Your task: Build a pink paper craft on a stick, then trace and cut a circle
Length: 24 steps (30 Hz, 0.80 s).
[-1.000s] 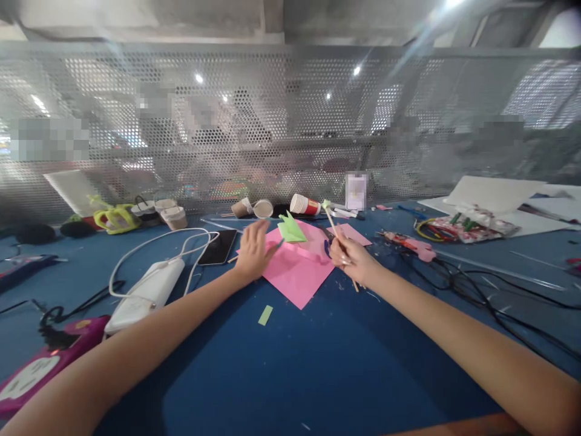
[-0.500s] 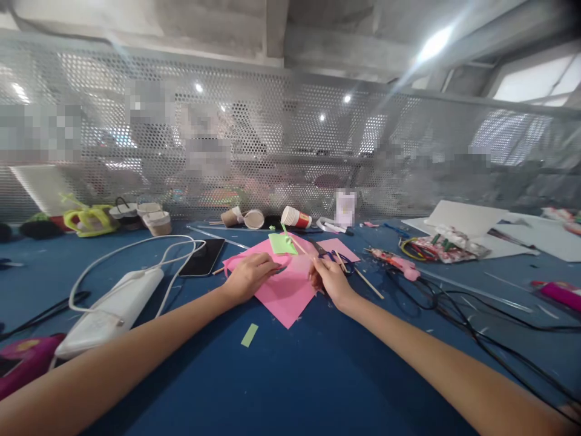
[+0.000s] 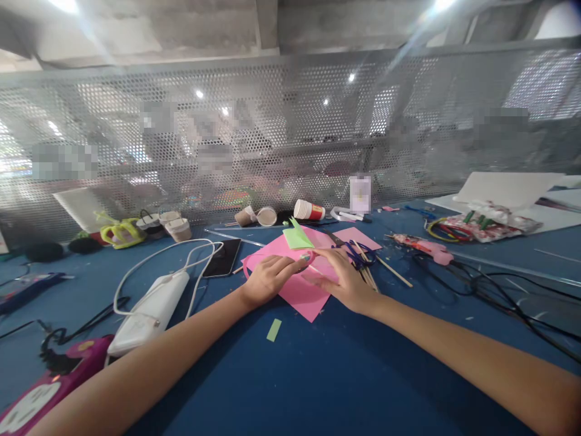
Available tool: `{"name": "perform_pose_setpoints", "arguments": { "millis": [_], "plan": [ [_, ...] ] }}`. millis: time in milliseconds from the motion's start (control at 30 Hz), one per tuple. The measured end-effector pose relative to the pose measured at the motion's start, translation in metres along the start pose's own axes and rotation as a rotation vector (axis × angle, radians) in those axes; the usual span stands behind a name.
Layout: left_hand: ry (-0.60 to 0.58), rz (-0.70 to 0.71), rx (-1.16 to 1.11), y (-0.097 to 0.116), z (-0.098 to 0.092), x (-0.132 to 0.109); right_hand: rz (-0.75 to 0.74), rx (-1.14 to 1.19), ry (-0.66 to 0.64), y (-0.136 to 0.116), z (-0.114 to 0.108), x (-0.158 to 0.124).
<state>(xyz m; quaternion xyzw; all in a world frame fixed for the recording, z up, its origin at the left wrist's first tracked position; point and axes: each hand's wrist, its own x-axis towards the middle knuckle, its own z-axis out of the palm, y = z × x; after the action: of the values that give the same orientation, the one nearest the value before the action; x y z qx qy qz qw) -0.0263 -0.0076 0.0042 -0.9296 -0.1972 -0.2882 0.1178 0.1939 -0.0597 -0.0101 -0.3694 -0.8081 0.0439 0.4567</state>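
My left hand [image 3: 271, 277] is closed in a pinch on a curved pink paper strip [image 3: 246, 266], above a large pink paper sheet [image 3: 309, 306]. The strip's far end curls near the fingertips. My right hand [image 3: 344, 280] reaches in from the right with thumb and forefinger apart, the forefinger against the curled end. Just beyond the hands lies a folded light green paper [image 3: 297, 237]. Beside my right hand are several thin wooden sticks [image 3: 394, 270] and blue-handled scissors [image 3: 362, 254], partly hidden.
A white power strip [image 3: 152, 312] with a looping cable and a black phone [image 3: 222, 259] lie left. Stacked paper cups [image 3: 309, 210] rest by the mesh panel. At right is a pink glue gun [image 3: 424, 247] with black cords. A green scrap [image 3: 273, 330] lies in front.
My right hand has let go of the thin stick and moved to the pink strip by my left fingertips. The whole view has shifted, so the table things appear further right.
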Motion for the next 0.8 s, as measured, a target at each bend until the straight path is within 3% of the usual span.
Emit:
{"name": "perform_pose_setpoints", "arguments": {
  "millis": [167,267,367,533,633,733,800],
  "plan": [
    [0.055,-0.015,0.084,-0.001,0.005,-0.001,0.109,-0.317,0.050,0.012,0.008,-0.002],
    [0.105,-0.016,0.159,-0.003,0.007,-0.001,0.170,-0.481,-0.116,0.019,0.009,-0.001],
    [0.160,-0.005,0.159,-0.006,0.009,-0.001,0.222,-0.489,-0.266,0.019,0.007,0.003],
    [0.303,0.025,0.105,-0.012,0.017,-0.001,0.288,-0.511,-0.323,0.007,0.004,0.006],
    [0.458,-0.025,-0.070,-0.001,0.011,0.007,0.353,-0.530,-0.320,0.004,0.003,0.004],
    [0.641,-0.210,-0.440,0.023,-0.012,0.025,0.396,-0.494,-0.286,0.009,0.003,0.003],
    [0.647,-0.394,-0.681,0.037,-0.031,0.039,0.396,-0.469,-0.257,0.016,0.003,0.003]
  ]
}}
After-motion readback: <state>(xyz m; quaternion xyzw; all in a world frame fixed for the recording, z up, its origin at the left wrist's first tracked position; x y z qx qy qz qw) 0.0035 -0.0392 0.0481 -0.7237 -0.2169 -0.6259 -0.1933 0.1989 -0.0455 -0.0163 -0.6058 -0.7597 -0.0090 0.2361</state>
